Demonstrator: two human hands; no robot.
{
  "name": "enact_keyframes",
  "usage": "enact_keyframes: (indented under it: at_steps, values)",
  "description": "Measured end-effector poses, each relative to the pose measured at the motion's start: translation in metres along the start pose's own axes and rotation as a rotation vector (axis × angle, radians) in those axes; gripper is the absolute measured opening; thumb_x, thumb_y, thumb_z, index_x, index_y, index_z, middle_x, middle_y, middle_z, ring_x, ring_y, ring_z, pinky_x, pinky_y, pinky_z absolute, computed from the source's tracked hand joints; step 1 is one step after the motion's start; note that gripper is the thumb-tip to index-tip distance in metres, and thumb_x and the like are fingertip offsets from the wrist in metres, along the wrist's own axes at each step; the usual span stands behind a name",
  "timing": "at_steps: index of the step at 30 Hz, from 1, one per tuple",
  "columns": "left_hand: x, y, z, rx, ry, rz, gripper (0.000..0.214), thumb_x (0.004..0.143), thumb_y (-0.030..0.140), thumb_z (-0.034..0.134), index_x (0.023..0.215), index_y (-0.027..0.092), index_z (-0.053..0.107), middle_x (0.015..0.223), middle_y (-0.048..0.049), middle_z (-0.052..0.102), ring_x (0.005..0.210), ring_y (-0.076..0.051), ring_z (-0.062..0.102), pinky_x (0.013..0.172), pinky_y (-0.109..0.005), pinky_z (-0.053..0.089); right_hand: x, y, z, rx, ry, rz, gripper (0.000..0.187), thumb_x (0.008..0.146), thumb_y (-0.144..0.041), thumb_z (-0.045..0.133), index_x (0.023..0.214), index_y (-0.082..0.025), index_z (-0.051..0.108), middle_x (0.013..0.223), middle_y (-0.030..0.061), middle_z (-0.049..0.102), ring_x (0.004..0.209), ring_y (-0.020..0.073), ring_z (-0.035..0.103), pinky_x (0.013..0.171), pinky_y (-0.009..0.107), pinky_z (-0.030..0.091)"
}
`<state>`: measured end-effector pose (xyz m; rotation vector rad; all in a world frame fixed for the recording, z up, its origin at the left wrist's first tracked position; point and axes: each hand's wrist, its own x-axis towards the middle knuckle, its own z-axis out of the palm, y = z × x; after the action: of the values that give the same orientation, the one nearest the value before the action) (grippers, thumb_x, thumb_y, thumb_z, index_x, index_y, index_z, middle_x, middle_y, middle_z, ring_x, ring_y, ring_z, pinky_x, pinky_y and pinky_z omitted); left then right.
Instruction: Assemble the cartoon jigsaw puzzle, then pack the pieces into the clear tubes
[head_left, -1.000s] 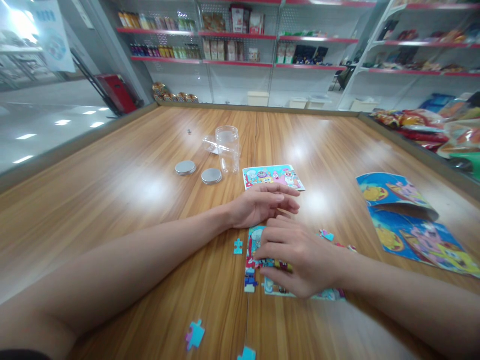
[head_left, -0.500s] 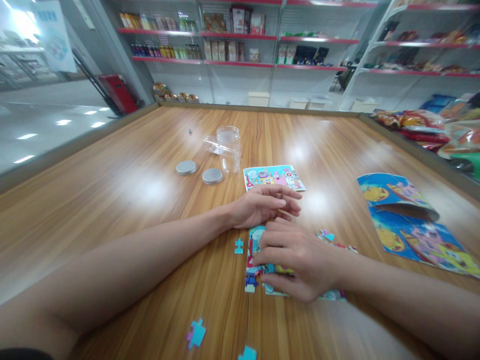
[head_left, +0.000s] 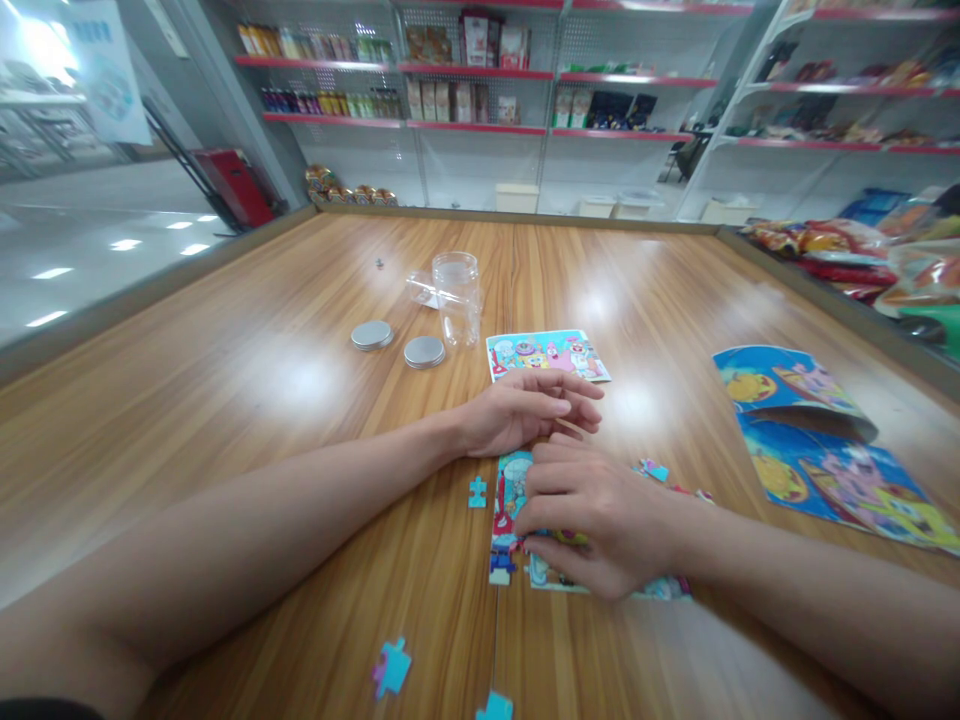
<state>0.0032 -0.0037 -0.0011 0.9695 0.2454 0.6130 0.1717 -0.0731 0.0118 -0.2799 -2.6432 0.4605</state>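
Observation:
A partly joined cartoon jigsaw puzzle [head_left: 512, 485] lies on the table, much of it hidden under my right hand [head_left: 592, 515]. The thumb and index finger of that hand are pinched close together at a jigsaw puzzle piece [head_left: 517, 543] near the puzzle's left side; the fingertips partly cover it. A gap shows below, between the left column and the rest. My left hand [head_left: 525, 410] rests just beyond the puzzle's far edge, palm sideways, fingers loosely bent and apart, holding nothing. Left of the puzzle lies a loose blue piece [head_left: 478, 492].
Further loose pieces [head_left: 393, 668], [head_left: 496, 706] lie near me, another [head_left: 654, 470] right of the puzzle. Beyond are a picture card [head_left: 549, 352], clear jars [head_left: 457, 300] and silver lids [head_left: 424, 351]. A folded blue sheet [head_left: 825, 440] lies right on the wooden table [head_left: 262, 470].
My right hand's fingers have drawn slightly to the right, and thumb and index finger have come closer together. My left hand has stayed in place.

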Motion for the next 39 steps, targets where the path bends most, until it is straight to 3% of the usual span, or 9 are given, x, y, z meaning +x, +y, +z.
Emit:
enact_keyframes:
  at_steps: [5, 14, 21, 27, 33, 39]
  values:
    - [-0.0005, 0.0007, 0.0006, 0.001, 0.005, -0.004, 0.038, 0.075, 0.022, 0.075, 0.111, 0.010, 0.070, 0.105, -0.0153, 0.071, 0.100, -0.025, 0.066, 0.093, -0.038, 0.046, 0.0008, 0.0010, 0.0000, -0.020, 0.023, -0.017, 0.015, 0.088, -0.015, 0.056, 0.096, -0.018, 0.068, 0.074, 0.0020, 0.062, 0.073, 0.0175, 0.050, 0.067, 0.032, 0.036]
    - [-0.0009, 0.0002, 0.0004, 0.010, 0.007, 0.003, 0.038, 0.075, 0.021, 0.074, 0.111, 0.011, 0.071, 0.105, -0.0153, 0.070, 0.101, -0.025, 0.066, 0.095, -0.039, 0.047, -0.0015, 0.0035, -0.0005, -0.067, 0.213, -0.025, 0.018, 0.079, -0.010, 0.052, 0.088, -0.015, 0.066, 0.069, 0.0030, 0.055, 0.066, 0.0173, 0.046, 0.061, 0.033, 0.034]
    - [-0.0003, -0.0002, -0.0001, 0.001, -0.008, 0.001, 0.039, 0.076, 0.022, 0.074, 0.112, 0.010, 0.070, 0.106, -0.0155, 0.070, 0.101, -0.024, 0.065, 0.094, -0.038, 0.047, -0.0013, 0.0055, 0.0023, -0.047, 0.033, -0.049, 0.020, 0.074, -0.008, 0.051, 0.081, -0.018, 0.067, 0.065, 0.0012, 0.057, 0.066, 0.0182, 0.045, 0.064, 0.034, 0.035]
    - [0.0002, -0.0009, -0.0008, 0.003, -0.014, 0.009, 0.038, 0.075, 0.022, 0.074, 0.111, 0.010, 0.071, 0.106, -0.0159, 0.070, 0.103, -0.025, 0.065, 0.096, -0.040, 0.046, -0.0005, 0.0027, -0.0006, -0.052, 0.107, -0.087, 0.022, 0.076, -0.009, 0.050, 0.085, -0.017, 0.068, 0.063, 0.0016, 0.057, 0.063, 0.0176, 0.043, 0.061, 0.034, 0.033]
    - [0.0002, 0.0000, 0.0002, -0.003, -0.007, 0.000, 0.039, 0.075, 0.020, 0.074, 0.111, 0.009, 0.070, 0.106, -0.0161, 0.070, 0.102, -0.025, 0.065, 0.093, -0.038, 0.046, -0.0025, 0.0061, 0.0034, 0.002, 0.024, -0.126, 0.027, 0.069, -0.008, 0.052, 0.087, -0.017, 0.070, 0.069, 0.0022, 0.062, 0.067, 0.0188, 0.048, 0.063, 0.034, 0.034]
    - [-0.0004, 0.0007, 0.0005, -0.003, -0.009, 0.002, 0.038, 0.075, 0.020, 0.074, 0.111, 0.010, 0.070, 0.106, -0.0159, 0.071, 0.102, -0.025, 0.065, 0.094, -0.038, 0.046, -0.0023, 0.0059, 0.0023, -0.007, 0.080, -0.125, 0.033, 0.072, -0.006, 0.052, 0.098, -0.013, 0.071, 0.072, 0.0030, 0.064, 0.067, 0.0180, 0.047, 0.065, 0.034, 0.036]
